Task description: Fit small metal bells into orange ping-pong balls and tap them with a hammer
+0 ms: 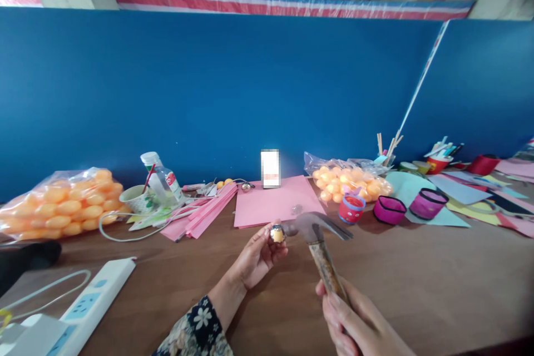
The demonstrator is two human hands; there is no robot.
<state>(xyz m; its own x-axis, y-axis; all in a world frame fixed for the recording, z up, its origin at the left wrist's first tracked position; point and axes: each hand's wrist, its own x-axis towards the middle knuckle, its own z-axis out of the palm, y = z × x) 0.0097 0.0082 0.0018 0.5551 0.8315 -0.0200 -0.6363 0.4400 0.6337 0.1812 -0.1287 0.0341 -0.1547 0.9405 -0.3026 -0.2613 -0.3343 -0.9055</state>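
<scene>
1. Ball [277,233], small and orange, sits pinched in my left hand [257,258] fingertips, above the table [417,289] at centre
2. Hammer [319,239] head touches the ball at its 3 o'clock
3. My right hand [354,322] fingers are wrapped around the hammer handle, at 5 o'clock from the ball
4. Pink paper [275,203] lies at 12 o'clock, a ball bag [350,178] at 1 o'clock

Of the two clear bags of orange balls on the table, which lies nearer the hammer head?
The smaller bag at right, behind the pink sheet. It lies just beyond the hammer in the right hand; the bigger bag sits far left.
</scene>
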